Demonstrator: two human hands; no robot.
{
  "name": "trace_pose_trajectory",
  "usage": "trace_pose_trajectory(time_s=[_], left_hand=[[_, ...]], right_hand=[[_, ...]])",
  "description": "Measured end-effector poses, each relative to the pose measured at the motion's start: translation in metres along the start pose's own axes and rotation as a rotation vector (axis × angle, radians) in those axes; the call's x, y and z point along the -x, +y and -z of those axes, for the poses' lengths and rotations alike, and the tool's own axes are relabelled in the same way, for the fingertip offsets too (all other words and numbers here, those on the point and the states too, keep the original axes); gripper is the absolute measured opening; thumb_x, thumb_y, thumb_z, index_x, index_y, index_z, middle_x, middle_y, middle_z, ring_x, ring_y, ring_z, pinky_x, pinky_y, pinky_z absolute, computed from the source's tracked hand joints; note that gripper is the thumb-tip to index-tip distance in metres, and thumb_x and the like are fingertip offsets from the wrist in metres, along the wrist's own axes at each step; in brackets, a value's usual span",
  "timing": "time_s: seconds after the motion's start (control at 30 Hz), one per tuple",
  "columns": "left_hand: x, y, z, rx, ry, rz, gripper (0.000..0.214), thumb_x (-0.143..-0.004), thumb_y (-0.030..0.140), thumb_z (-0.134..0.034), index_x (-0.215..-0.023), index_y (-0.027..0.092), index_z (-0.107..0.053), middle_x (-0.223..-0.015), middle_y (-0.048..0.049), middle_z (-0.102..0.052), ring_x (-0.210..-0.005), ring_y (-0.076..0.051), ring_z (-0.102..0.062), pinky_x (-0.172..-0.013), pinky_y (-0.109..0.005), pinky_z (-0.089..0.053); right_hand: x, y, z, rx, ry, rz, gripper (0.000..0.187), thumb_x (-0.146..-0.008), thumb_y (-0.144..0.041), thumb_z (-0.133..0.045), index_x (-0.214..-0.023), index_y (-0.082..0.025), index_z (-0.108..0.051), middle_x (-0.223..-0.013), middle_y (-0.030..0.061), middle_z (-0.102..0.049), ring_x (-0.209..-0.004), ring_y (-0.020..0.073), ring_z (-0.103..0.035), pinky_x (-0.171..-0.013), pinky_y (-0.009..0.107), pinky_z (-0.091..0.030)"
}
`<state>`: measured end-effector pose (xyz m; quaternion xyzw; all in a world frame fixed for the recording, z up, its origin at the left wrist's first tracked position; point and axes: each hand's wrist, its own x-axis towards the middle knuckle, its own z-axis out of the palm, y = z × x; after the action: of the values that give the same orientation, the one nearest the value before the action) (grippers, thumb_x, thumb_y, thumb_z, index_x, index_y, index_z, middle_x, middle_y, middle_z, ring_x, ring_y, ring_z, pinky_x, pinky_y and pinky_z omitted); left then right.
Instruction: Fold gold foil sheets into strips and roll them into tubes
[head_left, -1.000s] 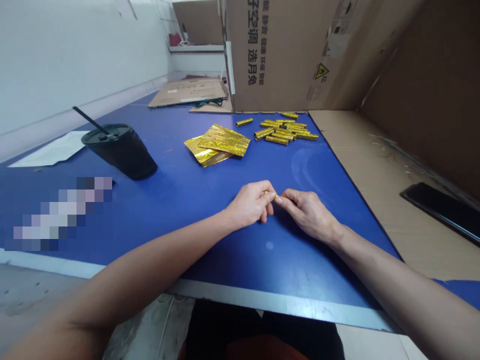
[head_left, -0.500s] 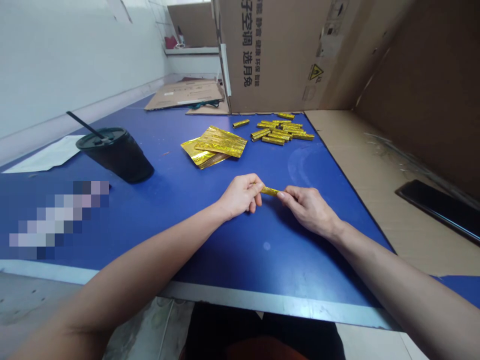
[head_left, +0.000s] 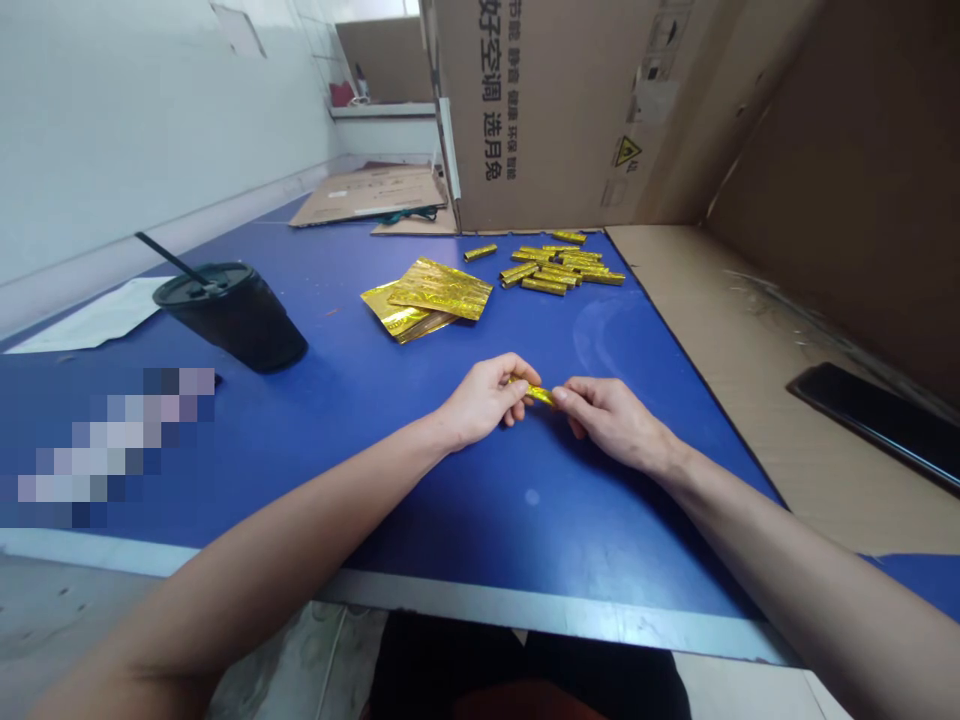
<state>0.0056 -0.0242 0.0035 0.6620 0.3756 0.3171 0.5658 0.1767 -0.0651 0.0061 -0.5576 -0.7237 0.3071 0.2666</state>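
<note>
Small foil roll (head_left: 538,393) is held just above the surface (head_left: 360,420), mid-front, pinched end to end. The left hand (head_left: 484,400) grip is closed on its left end with thumb and fingertips, and the right hand (head_left: 611,420) grip is closed on the other end the same way. Looks near weightless, thin glossy foil, so probably slick and easy to crush or unroll; best taken lightly at both ends, not squeezed mid-span. Flat foil sheets (head_left: 427,298) and a pile of rolls (head_left: 559,268) lie well behind, cup (head_left: 232,315) off left.
</note>
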Motion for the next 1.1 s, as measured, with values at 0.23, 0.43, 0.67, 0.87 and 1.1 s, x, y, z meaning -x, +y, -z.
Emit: trace_pose_trajectory(time_s=[0.23,0.43,0.67,0.87,1.1], left_hand=[[0.000,-0.002,-0.002,-0.078,-0.045,0.078,0.008,-0.081,0.011,-0.043,-0.080,0.012,-0.051,-0.056,0.0022,-0.055,-0.039,-0.005,-0.048,-0.037,-0.015,-0.037],[0.006,-0.004,-0.011,-0.118,-0.088,0.011,0.009,-0.080,0.012,-0.044,-0.075,0.012,-0.052,-0.054,0.0034,-0.053,-0.040,-0.004,-0.048,-0.039,-0.014,-0.039],[0.000,-0.002,0.000,-0.092,-0.014,0.037,0.009,-0.080,0.009,-0.045,-0.073,0.013,-0.050,-0.053,0.0030,-0.055,-0.035,-0.004,-0.047,-0.035,-0.014,-0.037],[-0.003,-0.004,0.010,0.109,-0.106,0.169,0.021,-0.086,0.027,-0.044,-0.069,0.014,-0.044,-0.053,-0.0014,-0.059,-0.033,-0.007,-0.048,-0.032,-0.016,-0.034],[-0.002,0.003,0.008,0.101,-0.048,0.139,0.005,-0.080,0.007,-0.046,-0.080,0.011,-0.049,-0.056,0.0004,-0.057,-0.040,-0.006,-0.051,-0.038,-0.016,-0.041]], right_hand=[[0.002,-0.002,-0.002,0.176,0.093,0.073,0.030,-0.084,-0.038,-0.041,-0.065,-0.018,-0.053,-0.053,-0.0028,-0.046,-0.050,0.0100,-0.039,-0.048,0.023,-0.030],[0.005,-0.005,-0.004,0.199,-0.047,0.109,0.036,-0.085,-0.044,-0.037,-0.066,-0.018,-0.053,-0.055,-0.0022,-0.048,-0.051,0.0100,-0.040,-0.048,0.022,-0.029],[0.002,0.001,0.002,0.194,-0.027,0.100,0.033,-0.085,-0.039,-0.036,-0.063,-0.018,-0.049,-0.051,-0.0036,-0.042,-0.046,0.0091,-0.036,-0.046,0.022,-0.026],[0.002,0.007,0.002,0.483,0.113,0.154,0.034,-0.086,-0.039,-0.034,-0.064,-0.020,-0.052,-0.049,-0.0018,-0.046,-0.045,0.0106,-0.037,-0.048,0.024,-0.025],[0.002,0.000,0.004,0.259,0.033,0.078,0.035,-0.086,-0.042,-0.035,-0.066,-0.019,-0.052,-0.055,-0.0017,-0.049,-0.049,0.0105,-0.042,-0.049,0.023,-0.029]])
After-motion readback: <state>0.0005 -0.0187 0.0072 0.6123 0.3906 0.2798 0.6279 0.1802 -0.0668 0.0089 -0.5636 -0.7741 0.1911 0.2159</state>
